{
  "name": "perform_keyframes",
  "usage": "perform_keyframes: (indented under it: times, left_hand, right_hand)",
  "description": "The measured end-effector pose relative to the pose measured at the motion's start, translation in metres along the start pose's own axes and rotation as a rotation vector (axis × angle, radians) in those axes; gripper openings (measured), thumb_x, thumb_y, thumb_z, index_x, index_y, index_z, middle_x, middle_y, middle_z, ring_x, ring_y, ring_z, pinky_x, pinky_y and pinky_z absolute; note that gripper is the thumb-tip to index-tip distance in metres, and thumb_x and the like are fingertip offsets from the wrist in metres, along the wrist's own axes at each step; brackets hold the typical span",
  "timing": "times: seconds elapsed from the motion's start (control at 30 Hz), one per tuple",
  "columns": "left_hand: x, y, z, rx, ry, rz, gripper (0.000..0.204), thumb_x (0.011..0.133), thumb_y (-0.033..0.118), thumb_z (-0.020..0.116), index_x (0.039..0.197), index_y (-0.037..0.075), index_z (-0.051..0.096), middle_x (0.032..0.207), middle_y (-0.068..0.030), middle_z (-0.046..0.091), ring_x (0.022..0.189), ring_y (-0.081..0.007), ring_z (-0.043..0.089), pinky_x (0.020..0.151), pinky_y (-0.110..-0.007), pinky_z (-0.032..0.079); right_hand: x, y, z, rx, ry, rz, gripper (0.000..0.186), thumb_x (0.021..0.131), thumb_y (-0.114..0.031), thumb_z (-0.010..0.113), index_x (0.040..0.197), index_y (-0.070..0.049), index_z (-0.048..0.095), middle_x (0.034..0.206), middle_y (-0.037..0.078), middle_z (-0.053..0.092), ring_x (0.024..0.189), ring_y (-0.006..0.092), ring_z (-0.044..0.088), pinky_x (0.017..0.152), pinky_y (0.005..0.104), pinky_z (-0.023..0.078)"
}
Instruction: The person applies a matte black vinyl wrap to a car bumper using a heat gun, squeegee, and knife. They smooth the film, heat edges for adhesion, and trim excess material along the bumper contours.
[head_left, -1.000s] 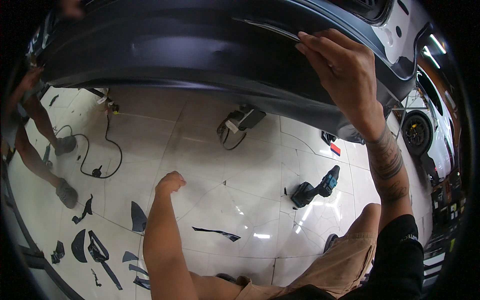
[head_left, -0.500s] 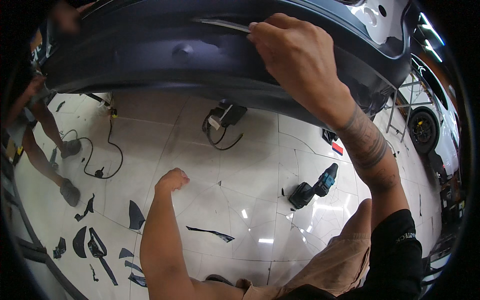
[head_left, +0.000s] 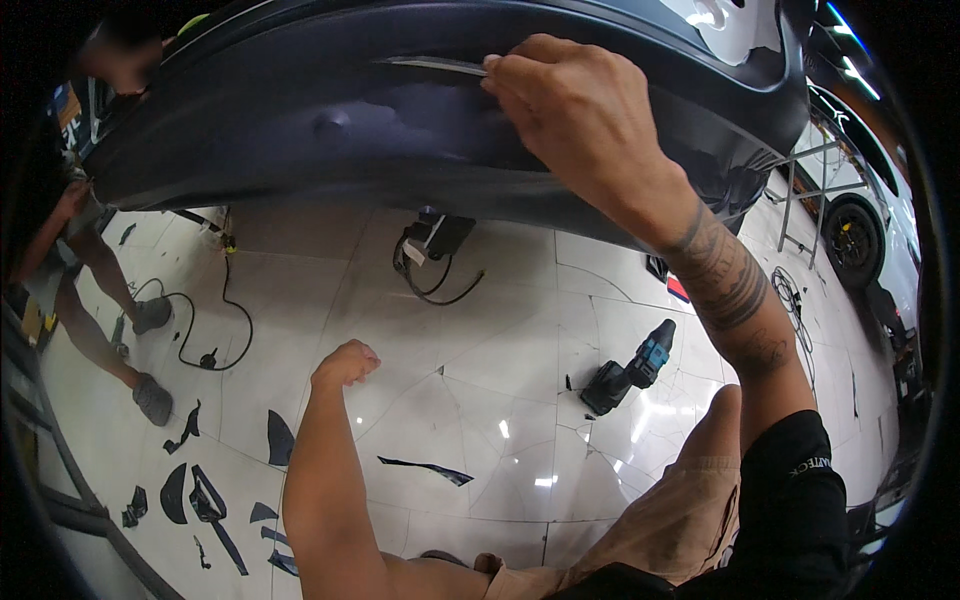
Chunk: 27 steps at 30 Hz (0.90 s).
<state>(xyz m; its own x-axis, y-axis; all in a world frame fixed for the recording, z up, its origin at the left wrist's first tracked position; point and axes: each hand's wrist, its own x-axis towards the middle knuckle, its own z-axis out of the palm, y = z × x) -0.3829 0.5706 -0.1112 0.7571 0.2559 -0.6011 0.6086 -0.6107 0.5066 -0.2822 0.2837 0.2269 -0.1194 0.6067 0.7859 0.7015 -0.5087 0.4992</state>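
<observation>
A dark, satin-coloured car bumper (head_left: 270,150) spans the upper part of the view, with wrinkles and a small round bump on its skin. Across it my right hand (head_left: 575,95) reaches up, thumb and fingers pinched on the end of a thin pale strip (head_left: 430,65). This strip tapers to a point at the left and lies along the bumper; whether it is a lifted film edge cannot be told. Below the bumper, over the floor, my left hand (head_left: 347,362) hangs with loosely curled fingers and nothing visible in it.
A cordless drill (head_left: 630,370) lies on the tiled floor, left of my knee. Black cut scraps (head_left: 210,500) are scattered at the lower left. A black box with a cable (head_left: 445,240) sits under the bumper. Another person (head_left: 75,215) stands at the left; a white car (head_left: 880,210) is at the right.
The view has shifted slightly, with floor objects at left appearing lower. My right hand has moved a little left and stays pinched on the strip. My left hand holds its pose.
</observation>
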Motion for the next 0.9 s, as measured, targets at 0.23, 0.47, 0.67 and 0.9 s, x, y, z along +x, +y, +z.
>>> perform_keyframes:
  times: [0.23, 0.47, 0.67, 0.9]
  left_hand:
    - [-0.006, 0.003, -0.003, -0.015, -0.034, 0.01, 0.036, 0.083, 0.033, 0.061, 0.103, 0.004, 0.063, 0.088, -0.0058, 0.063, 0.072, -0.0137, 0.06, 0.057, -0.029, 0.048]
    - [0.006, -0.001, 0.001, -0.121, -0.075, -0.027, 0.027, 0.083, 0.022, 0.064, 0.102, 0.004, 0.064, 0.084, -0.0047, 0.062, 0.069, -0.0149, 0.058, 0.053, -0.029, 0.045]
    - [0.004, 0.009, 0.005, -0.082, -0.043, -0.015, 0.024, 0.082, 0.021, 0.064, 0.1, 0.005, 0.065, 0.082, -0.0046, 0.062, 0.068, -0.0157, 0.058, 0.05, -0.029, 0.043]
    - [0.013, -0.007, 0.0, 0.009, -0.025, -0.029, 0.022, 0.083, 0.025, 0.06, 0.091, 0.005, 0.065, 0.074, -0.0057, 0.062, 0.065, -0.0151, 0.058, 0.05, -0.03, 0.045]
  right_hand:
    - [-0.009, 0.016, -0.008, 0.06, 0.05, -0.05, 0.01, 0.077, -0.011, 0.071, 0.087, -0.008, 0.072, 0.081, 0.006, 0.068, 0.065, 0.0227, 0.066, 0.056, 0.0303, 0.052]
    - [-0.018, 0.015, -0.018, 0.069, -0.039, 0.012, 0.009, 0.075, -0.012, 0.064, 0.078, -0.004, 0.066, 0.074, 0.016, 0.065, 0.066, 0.0268, 0.068, 0.052, 0.0358, 0.054]
    - [-0.018, 0.003, -0.025, 0.078, -0.078, 0.119, 0.006, 0.075, -0.01, 0.062, 0.077, -0.005, 0.065, 0.07, 0.013, 0.064, 0.066, 0.0276, 0.068, 0.052, 0.0359, 0.053]
    - [0.008, 0.015, -0.046, 0.144, -0.482, 0.204, 0.009, 0.084, -0.011, 0.059, 0.081, -0.005, 0.065, 0.075, 0.009, 0.065, 0.066, 0.021, 0.063, 0.056, 0.0323, 0.053]
